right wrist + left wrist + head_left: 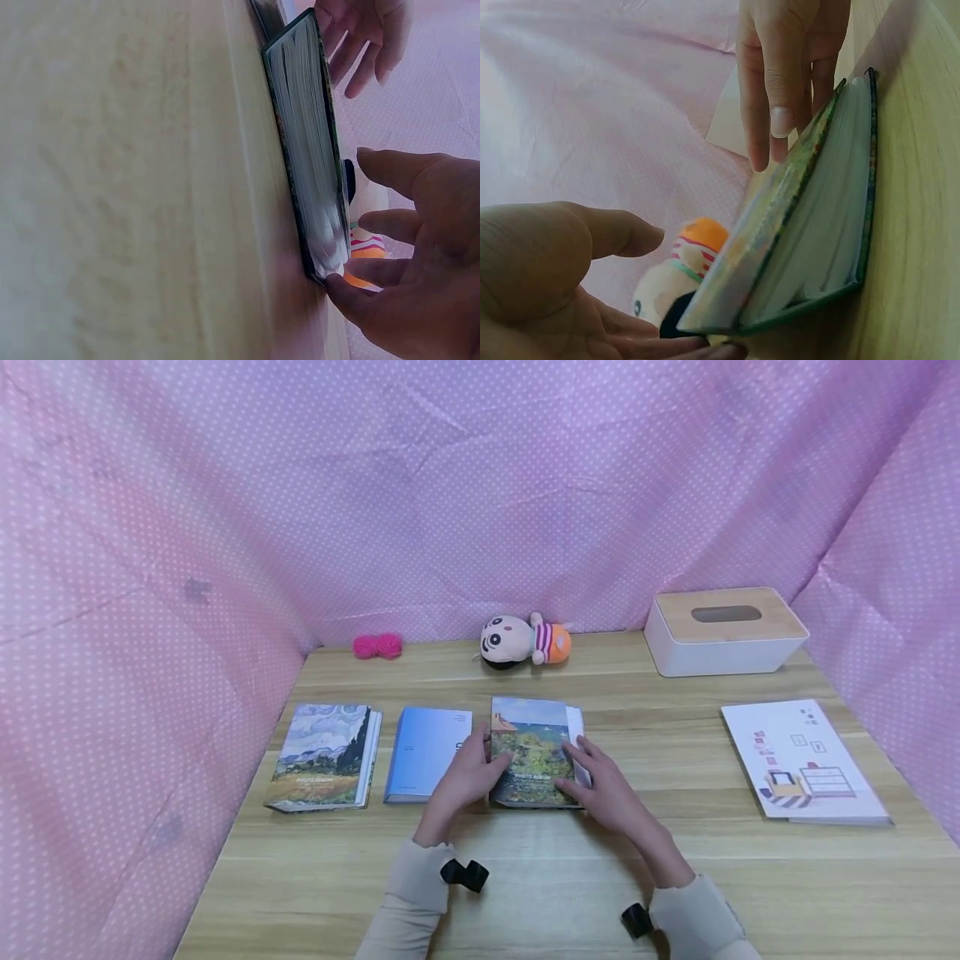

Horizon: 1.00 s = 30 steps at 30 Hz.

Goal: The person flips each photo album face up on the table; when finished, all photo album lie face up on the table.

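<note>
A photo album with a painted garden-and-sea cover lies on the table between my hands. At its left, spine side is my left hand; the left wrist view shows its thumb raised off the cover and fingers by the spine. My right hand has its fingers spread at the album's right edge, and one fingertip appears to touch the page corner in the right wrist view. The cover stands slightly raised over the pages. A blue album lies just left of my left hand.
Another painted photo album lies far left, and a white illustrated album far right. Along the back are a pink bow-shaped item, a plush doll and a tissue box. A pink dotted curtain hangs behind.
</note>
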Each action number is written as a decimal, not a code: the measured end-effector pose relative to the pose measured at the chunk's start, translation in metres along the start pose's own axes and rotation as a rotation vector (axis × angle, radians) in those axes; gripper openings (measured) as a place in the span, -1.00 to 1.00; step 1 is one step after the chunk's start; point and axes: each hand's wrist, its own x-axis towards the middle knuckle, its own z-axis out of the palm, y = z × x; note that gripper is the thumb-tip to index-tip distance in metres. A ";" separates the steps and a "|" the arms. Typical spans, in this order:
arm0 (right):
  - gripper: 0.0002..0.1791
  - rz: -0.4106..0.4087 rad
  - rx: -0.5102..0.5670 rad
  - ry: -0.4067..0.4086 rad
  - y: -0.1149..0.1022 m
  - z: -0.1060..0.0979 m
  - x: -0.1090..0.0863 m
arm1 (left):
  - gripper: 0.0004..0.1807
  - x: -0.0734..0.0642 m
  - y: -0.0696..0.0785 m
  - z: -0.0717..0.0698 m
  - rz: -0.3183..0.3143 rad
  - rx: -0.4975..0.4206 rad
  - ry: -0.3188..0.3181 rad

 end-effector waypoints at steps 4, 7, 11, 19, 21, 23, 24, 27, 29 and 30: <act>-0.26 0.022 0.015 0.000 0.003 -0.005 -0.001 | -0.23 -0.003 0.011 0.004 0.076 0.071 0.096; -0.26 0.031 0.030 0.001 0.006 -0.011 -0.002 | -0.26 -0.005 0.020 0.008 0.130 0.086 0.168; -0.27 0.045 0.035 0.008 0.012 -0.019 -0.005 | -0.27 -0.004 0.031 0.018 0.156 0.036 0.196; -0.34 0.029 0.007 0.067 0.031 -0.043 -0.017 | -0.32 0.003 0.043 0.049 0.225 -0.062 0.175; -0.34 0.028 -0.012 0.084 0.037 -0.051 -0.020 | -0.33 0.004 0.045 0.058 0.239 -0.084 0.153; -0.34 0.025 -0.027 0.102 0.044 -0.059 -0.023 | -0.35 0.006 0.048 0.068 0.247 -0.102 0.129; -0.34 0.025 -0.031 0.111 0.046 -0.064 -0.024 | -0.35 0.006 0.050 0.072 0.249 -0.107 0.117; -0.34 0.024 -0.044 0.148 0.055 -0.079 -0.030 | -0.35 0.010 0.054 0.087 0.262 -0.137 0.077; -0.33 0.029 -0.051 0.169 0.060 -0.090 -0.035 | -0.35 0.012 0.057 0.096 0.268 -0.149 0.054; -0.33 0.035 -0.047 0.176 0.063 -0.095 -0.037 | -0.35 0.014 0.058 0.100 0.273 -0.156 0.045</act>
